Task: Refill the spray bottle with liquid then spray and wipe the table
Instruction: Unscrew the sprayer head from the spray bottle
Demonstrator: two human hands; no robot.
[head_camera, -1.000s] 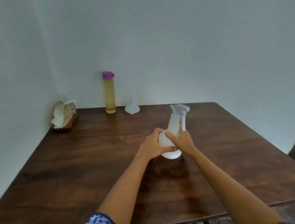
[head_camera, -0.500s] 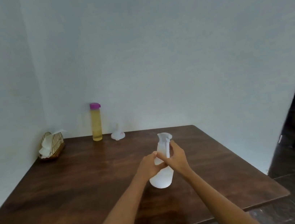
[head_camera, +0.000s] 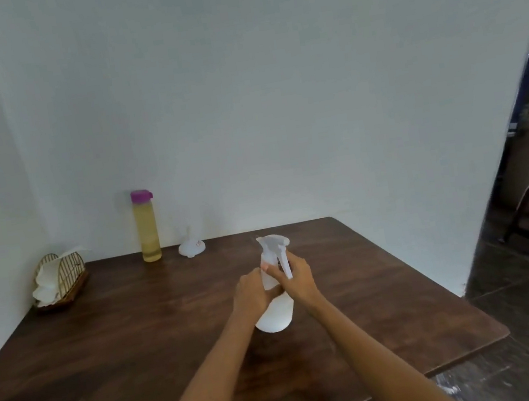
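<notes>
- Spanning most of the view: tabletop [head_camera: 113, 340], dark wood, set into a white corner.
- Bottle [head_camera: 273, 311], white, stands mid-tabletop, long axis near upright, leaning slightly; spray head [head_camera: 272, 243] on top.
- Left hand [head_camera: 249, 296]: grip curled round bottle's body, steadying.
- Right hand [head_camera: 296, 280]: grip wrapped at the neck, just under the spray head; nearer to it, so likely the hand to unscrew it.
- Refill bottle [head_camera: 147, 227], yellow liquid, purple cap, stands at rear wall, well apart; funnel [head_camera: 190, 246] beside it.
- Napkin holder [head_camera: 60, 280] far left.
</notes>
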